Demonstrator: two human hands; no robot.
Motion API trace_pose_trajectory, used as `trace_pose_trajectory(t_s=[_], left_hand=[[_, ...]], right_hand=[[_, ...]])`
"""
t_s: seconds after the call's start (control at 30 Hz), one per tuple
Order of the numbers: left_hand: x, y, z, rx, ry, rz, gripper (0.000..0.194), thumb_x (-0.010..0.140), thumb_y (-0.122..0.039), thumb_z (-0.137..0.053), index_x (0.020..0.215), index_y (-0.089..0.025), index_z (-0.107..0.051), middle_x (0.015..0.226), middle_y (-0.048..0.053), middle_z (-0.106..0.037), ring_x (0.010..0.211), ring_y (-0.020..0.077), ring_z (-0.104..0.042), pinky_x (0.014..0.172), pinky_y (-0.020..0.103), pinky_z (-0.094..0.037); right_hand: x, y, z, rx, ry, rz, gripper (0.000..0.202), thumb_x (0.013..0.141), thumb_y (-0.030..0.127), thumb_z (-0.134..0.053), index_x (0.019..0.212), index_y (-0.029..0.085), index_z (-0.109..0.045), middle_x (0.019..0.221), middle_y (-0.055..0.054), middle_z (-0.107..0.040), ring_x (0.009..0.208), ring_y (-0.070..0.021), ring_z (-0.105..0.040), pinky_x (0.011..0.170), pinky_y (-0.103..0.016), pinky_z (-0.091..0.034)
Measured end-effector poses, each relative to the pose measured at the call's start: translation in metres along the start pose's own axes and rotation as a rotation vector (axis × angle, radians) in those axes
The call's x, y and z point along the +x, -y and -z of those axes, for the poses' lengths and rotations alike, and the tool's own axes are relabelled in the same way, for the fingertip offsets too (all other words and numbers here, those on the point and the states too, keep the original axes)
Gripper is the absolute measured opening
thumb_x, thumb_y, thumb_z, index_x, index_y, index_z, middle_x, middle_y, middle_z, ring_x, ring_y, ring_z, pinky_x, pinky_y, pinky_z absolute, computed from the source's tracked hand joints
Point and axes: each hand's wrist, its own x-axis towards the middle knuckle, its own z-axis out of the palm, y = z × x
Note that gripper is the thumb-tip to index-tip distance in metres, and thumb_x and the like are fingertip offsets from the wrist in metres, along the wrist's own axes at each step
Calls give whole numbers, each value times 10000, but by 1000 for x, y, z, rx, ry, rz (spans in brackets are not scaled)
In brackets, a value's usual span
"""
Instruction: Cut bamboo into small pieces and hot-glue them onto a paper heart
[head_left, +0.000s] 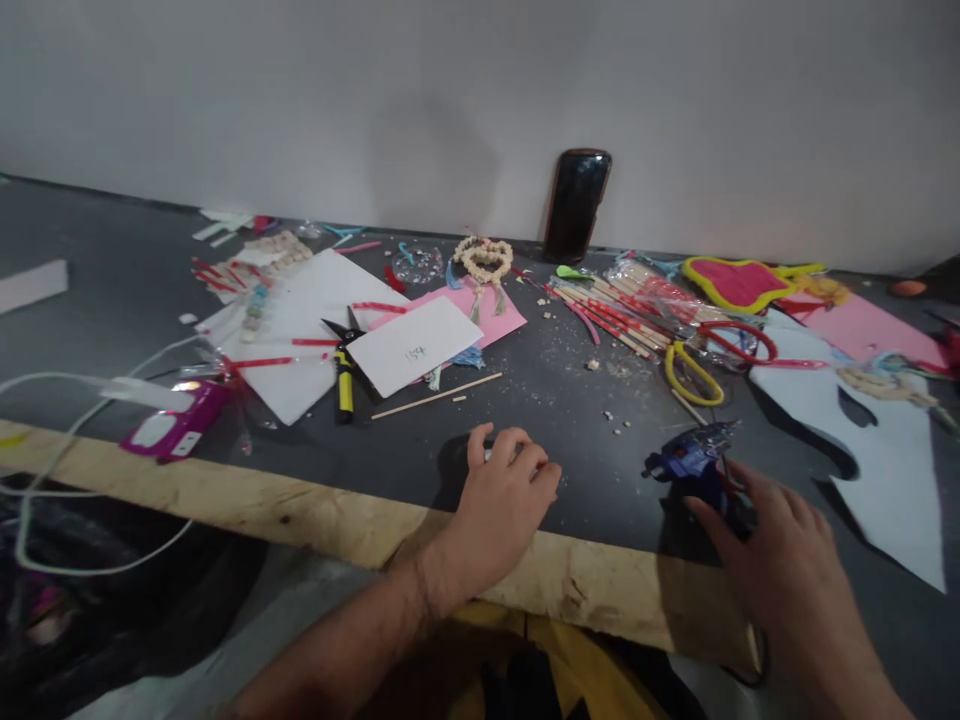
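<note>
My left hand (510,490) rests low over the dark tabletop near its front edge, palm down with curled fingers. A small whitish bit shows beside its fingers; what lies under them is hidden. On the right, my right hand (784,560) has its thumb and fingers around the handle of a dark blue glue gun (694,452). The gun lies low at the table, nozzle pointing up and right, its cord hanging by the edge. Beyond my left hand are a thin wooden stick (435,396) and a white card (415,345) with handwriting.
Black-and-yellow pliers (343,385) and a purple device (176,425) with white cables are at left. A phone (576,205) leans on the wall. Bundled sticks (611,315), yellow-and-red-handled scissors (694,375), a bead heart (484,260) and cut white paper (889,460) lie around.
</note>
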Motion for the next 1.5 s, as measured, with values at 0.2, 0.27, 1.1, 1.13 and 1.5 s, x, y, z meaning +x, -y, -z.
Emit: trace_pose_trajectory(t_s=[0.2, 0.27, 1.1, 1.13, 1.5], left_hand=[[4, -8, -5, 23, 1, -4, 51, 802, -181, -624, 803, -232, -623, 850, -7, -654, 938, 223, -478, 893, 514, -251], [3, -10, 2, -24, -31, 0, 59, 831, -192, -589, 841, -238, -625, 874, -7, -665, 933, 221, -491, 858, 477, -296], [-14, 0, 20, -815, -70, 523, 150, 790, -204, -617, 910, -237, -699, 929, 1, -700, 856, 127, -634, 758, 199, -479], [-14, 0, 20, -827, -70, 532, 155, 787, -209, -620, 920, -239, -695, 923, -2, -700, 838, 123, -634, 750, 197, -480], [-15, 0, 16, -841, -79, 558, 153, 764, -246, -644, 914, -218, -666, 826, -8, -689, 738, 118, -621, 719, 214, -496]], right_hand=[[2, 0, -7, 127, 42, -17, 592, 853, 558, -309, 1122, 91, -555, 947, -173, -655, 871, -312, -593, 801, -470, -427], [-1, 2, 3, 228, 32, -116, 577, 823, 564, -376, 1145, 121, -559, 973, -161, -661, 867, -311, -599, 765, -463, -451], [-34, 65, 32, 984, 130, 224, 334, 909, 260, -389, 1235, 235, -455, 807, 3, -677, 687, -133, -657, 641, -213, -530], [-34, 65, 31, 971, 129, 225, 342, 906, 260, -396, 1242, 234, -451, 802, 4, -674, 679, -134, -653, 634, -216, -529], [-41, 61, 21, 908, 165, 225, 362, 895, 279, -427, 1254, 234, -447, 850, -17, -676, 672, -153, -642, 604, -236, -532]])
